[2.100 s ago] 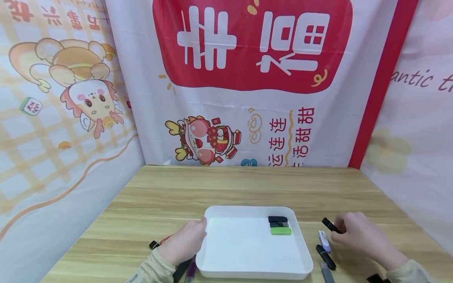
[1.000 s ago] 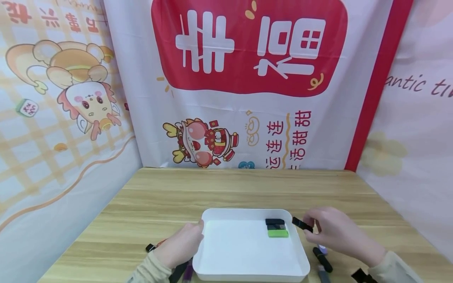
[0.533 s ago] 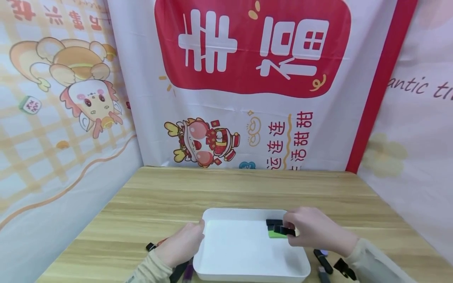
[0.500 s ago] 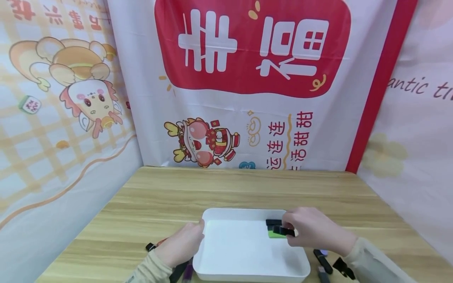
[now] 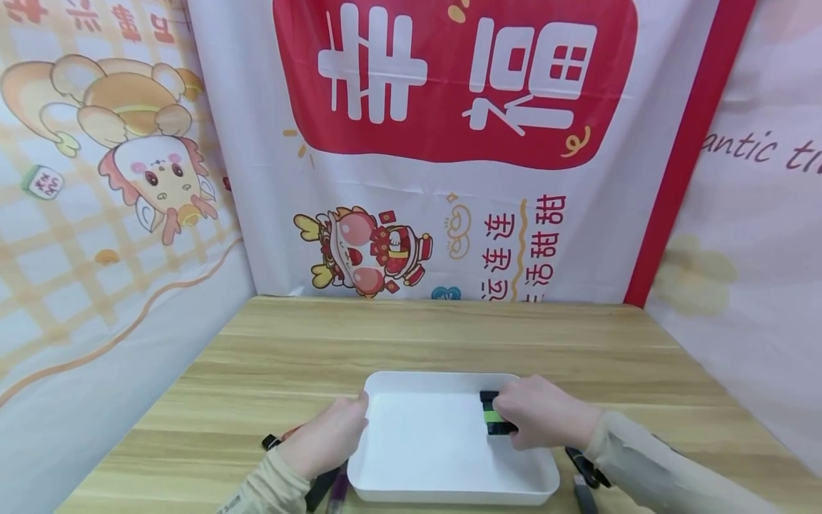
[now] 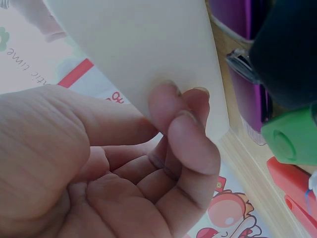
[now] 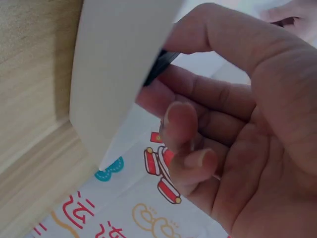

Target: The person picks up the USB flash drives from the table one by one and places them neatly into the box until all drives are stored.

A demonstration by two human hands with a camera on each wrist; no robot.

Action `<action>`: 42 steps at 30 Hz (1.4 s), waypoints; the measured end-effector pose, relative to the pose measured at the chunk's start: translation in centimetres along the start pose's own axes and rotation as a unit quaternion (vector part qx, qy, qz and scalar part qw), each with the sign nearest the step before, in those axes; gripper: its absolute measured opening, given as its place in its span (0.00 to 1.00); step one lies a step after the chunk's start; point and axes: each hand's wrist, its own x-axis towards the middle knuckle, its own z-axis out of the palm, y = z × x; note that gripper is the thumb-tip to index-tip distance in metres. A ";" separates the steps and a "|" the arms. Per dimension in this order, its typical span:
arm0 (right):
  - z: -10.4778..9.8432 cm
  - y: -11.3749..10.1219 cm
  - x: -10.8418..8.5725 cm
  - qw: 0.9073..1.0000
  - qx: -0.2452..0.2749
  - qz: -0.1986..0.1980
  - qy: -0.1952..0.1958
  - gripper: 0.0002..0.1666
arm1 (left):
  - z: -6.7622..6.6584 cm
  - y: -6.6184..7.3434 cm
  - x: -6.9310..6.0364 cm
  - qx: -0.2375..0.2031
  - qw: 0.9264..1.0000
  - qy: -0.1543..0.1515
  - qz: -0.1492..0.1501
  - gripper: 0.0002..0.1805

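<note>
My left hand [image 5: 330, 435] grips the left wall of a shallow white tray [image 5: 424, 457]. In the left wrist view, thumb and curled fingers pinch the edge of its wall. Over the tray's right side, my right hand [image 5: 546, 414] pinches a black USB flash drive [image 5: 499, 428]. That drive lies just on the near side of a bright green USB drive [image 5: 491, 416]. Beyond the green one are a dark drive [image 5: 487, 406] and a black drive [image 5: 489, 396], in one column. The fingers cover the right ends of these drives. The right wrist view shows the black drive mostly hidden behind the tray wall.
Right of the tray lie a black USB drive [image 5: 580, 462] and a grey one [image 5: 584, 495], partly under the sleeve. Left of it are black and purple items [image 5: 338, 489]. The left wrist view adds a green piece [image 6: 290, 136] and a red piece [image 6: 292, 191]. Printed cloth walls surround the wooden table.
My right hand has carried the black USB drive leftward from the table over the tray wall and down beside the green drive. My left hand has stayed on the tray.
</note>
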 end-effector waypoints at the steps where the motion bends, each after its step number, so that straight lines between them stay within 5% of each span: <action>1: 0.1 0.0 0.1 1.000 -0.007 0.000 0.002 0.17 | -0.1 0.0 0.0 0.000 1.000 0.000 -0.002 0.22; 18: 1.8 -0.1 1.1 0.997 -0.077 0.024 0.011 0.16 | -0.2 0.0 0.0 -0.006 1.000 0.001 0.000 0.22; 27: 1.4 -0.3 0.7 0.998 -0.052 0.042 0.008 0.14 | -0.4 0.2 -0.1 -0.003 1.000 0.003 0.008 0.21; 32: 0.0 -0.4 -0.5 0.995 0.001 0.080 0.052 0.11 | -0.4 0.2 -0.1 -0.004 1.000 0.001 0.007 0.22; 42: -1.9 0.6 -4.1 0.973 0.040 0.177 0.141 0.12 | -0.4 0.1 0.0 -0.002 1.000 0.001 0.013 0.21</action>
